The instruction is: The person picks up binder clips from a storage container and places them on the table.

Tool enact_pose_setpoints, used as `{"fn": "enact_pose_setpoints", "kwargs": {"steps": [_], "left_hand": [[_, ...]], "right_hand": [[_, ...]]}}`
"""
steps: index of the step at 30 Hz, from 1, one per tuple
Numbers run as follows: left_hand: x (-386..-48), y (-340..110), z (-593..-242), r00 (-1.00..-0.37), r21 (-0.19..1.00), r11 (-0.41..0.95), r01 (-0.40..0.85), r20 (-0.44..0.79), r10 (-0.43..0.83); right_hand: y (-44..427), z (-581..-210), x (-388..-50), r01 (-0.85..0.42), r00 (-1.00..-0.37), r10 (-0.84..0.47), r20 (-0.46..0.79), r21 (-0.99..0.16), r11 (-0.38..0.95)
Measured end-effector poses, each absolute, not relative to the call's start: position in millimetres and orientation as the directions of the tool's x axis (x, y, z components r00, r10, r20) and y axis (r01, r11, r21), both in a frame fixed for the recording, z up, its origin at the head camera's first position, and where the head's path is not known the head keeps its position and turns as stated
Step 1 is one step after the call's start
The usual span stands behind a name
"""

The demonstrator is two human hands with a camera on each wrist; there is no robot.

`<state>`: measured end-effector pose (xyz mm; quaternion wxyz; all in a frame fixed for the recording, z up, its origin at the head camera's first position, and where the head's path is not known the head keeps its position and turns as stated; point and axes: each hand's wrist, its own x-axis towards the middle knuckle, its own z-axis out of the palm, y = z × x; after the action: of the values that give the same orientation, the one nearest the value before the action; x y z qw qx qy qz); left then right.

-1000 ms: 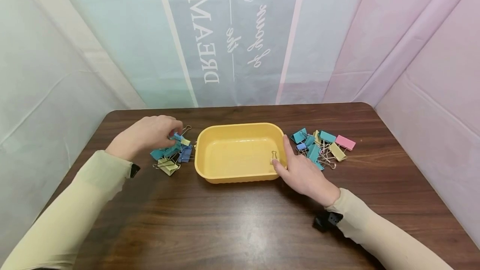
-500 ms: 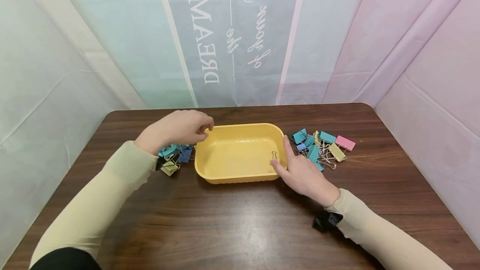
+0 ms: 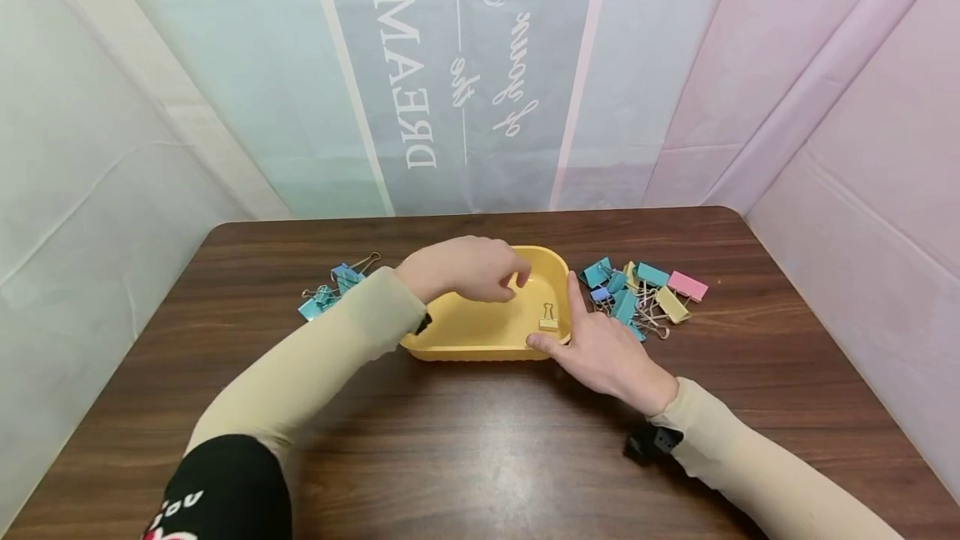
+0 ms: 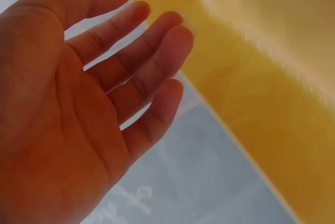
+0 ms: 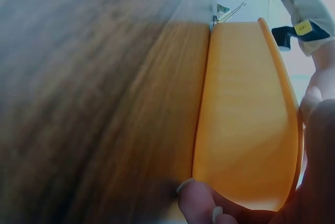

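My left hand point(image 3: 476, 267) hangs over the yellow plastic tray point(image 3: 450, 354); the left wrist view shows its fingers point(image 4: 138, 85) loosely bent and holding nothing. A yellow binder clip point(image 3: 549, 323) lies inside the tray near its right end. At the tray's right front corner, my right hand point(image 3: 611, 357) grips it, index finger along the right rim and thumb on the front rim. Curled fingertips point(image 5: 196, 200) show against the tray's outer wall in the right wrist view.
Right of the tray lies a heap of binder clips, including a pink clip point(image 3: 687, 286) and a teal clip point(image 3: 624, 307). More blue clips point(image 3: 347, 277) lie left, partly hidden by the left sleeve. The brown table point(image 3: 480, 440) backs onto a printed curtain point(image 3: 480, 107).
From the left heap of clips, my left hand has moved right, across the rim and over the tray. My right thumb has shifted slightly from inside the tray to its front rim.
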<state>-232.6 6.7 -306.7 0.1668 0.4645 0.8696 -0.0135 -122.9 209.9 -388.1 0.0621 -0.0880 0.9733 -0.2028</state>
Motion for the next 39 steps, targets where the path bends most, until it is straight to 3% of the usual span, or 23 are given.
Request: {"fn": "enact_pose_setpoints", "kwargs": {"steps": [14,39], "left_hand": [[-236,55,-334,-0.409,0.197,0.520,0.831,-0.417,0.812],[-228,71,-349,-0.418,0.125,0.524,0.843,-0.462,0.782]], "right_hand": [[210,-390,-123,-0.149,-0.975,-0.203,-0.085,-0.422,0.894],[209,-391,-125,-0.180,-0.979,-0.203,-0.023,-0.381,0.907]]}}
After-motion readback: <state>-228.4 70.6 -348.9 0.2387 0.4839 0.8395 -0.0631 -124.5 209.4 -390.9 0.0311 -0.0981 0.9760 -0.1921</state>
